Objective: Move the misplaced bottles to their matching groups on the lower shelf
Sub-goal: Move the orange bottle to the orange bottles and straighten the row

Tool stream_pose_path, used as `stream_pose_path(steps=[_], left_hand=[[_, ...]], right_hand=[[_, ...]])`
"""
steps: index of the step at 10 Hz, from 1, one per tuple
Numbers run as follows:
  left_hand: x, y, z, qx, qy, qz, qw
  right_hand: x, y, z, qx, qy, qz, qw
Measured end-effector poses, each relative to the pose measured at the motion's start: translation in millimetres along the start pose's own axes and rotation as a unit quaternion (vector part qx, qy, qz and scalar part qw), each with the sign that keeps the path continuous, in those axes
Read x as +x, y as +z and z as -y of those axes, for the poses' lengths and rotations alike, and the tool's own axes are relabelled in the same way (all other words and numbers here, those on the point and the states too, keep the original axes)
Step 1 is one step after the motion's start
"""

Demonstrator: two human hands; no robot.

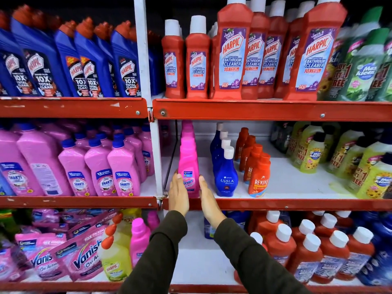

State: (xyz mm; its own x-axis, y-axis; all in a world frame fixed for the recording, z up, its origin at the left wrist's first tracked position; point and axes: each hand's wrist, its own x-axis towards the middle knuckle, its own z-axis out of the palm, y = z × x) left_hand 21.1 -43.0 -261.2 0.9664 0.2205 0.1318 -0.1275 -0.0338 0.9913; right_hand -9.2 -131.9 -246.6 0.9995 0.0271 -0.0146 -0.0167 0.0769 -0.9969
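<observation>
Flanking the pink Vanish bottle (188, 166) at the front of the middle shelf (275, 203), the left hand (178, 193) and right hand (209, 200) lie flat and open, palms pressed to its two sides. Behind it stands a file of matching pink bottles. Just to its right run a row of blue Ujala bottles (225, 166) and a row of orange Revive bottles (257, 172). A white upright post (156, 158) stands close on the left.
</observation>
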Motion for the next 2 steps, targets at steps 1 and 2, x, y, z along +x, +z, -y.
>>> stream_pose_path(steps=[1,2], left_hand=[[-0.4,-1.9,-1.5,0.000,-0.009,0.005,1.000],[-5.2,-1.5,-5.5,-0.003,-0.004,-0.010,1.000]], right_hand=[[0.1,-2.2,-1.5,-0.009,-0.001,0.004,1.000],[-4.5,-3.2,-0.5,-0.054,-0.042,-0.009,0.998]])
